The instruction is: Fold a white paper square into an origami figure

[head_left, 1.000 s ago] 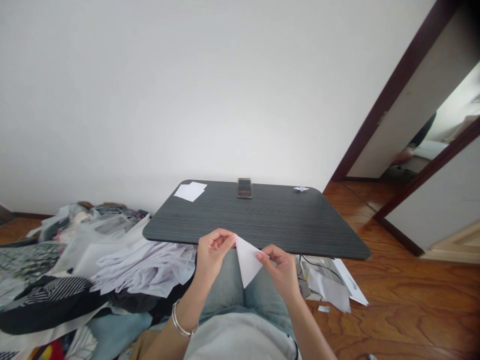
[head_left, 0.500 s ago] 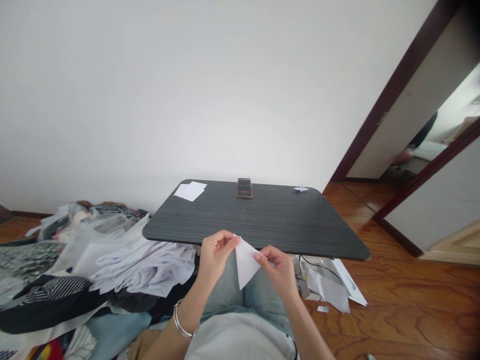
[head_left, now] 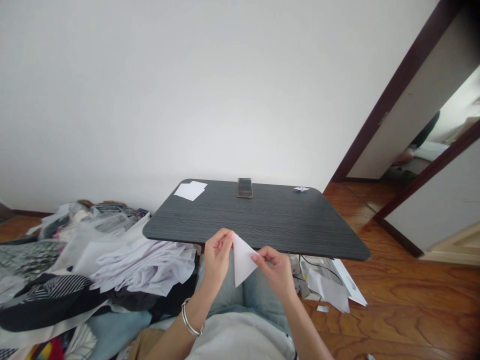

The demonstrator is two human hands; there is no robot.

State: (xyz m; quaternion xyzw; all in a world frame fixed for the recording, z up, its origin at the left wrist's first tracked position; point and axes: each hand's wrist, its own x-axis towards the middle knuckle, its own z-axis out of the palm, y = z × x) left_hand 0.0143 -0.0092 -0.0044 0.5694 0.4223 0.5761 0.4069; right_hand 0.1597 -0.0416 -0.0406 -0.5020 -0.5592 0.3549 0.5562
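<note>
A white paper folded into a triangle (head_left: 242, 260) hangs point-down above my lap, just in front of the near edge of the dark table (head_left: 262, 220). My left hand (head_left: 217, 255), with a silver bangle on its wrist, pinches the triangle's upper left corner. My right hand (head_left: 275, 270) pinches its right corner. Both hands are closed on the paper.
On the table lie a few white paper sheets (head_left: 190, 190) at the far left, a phone (head_left: 245, 187) at the far middle and a small folded paper figure (head_left: 301, 188) at the far right. A heap of clothes and papers (head_left: 93, 265) lies left; loose sheets (head_left: 333, 285) lie under the table.
Both hands have shifted slightly with the paper triangle; the left hand moved a little right and closer to the table edge. The grip on both corners is unchanged.
</note>
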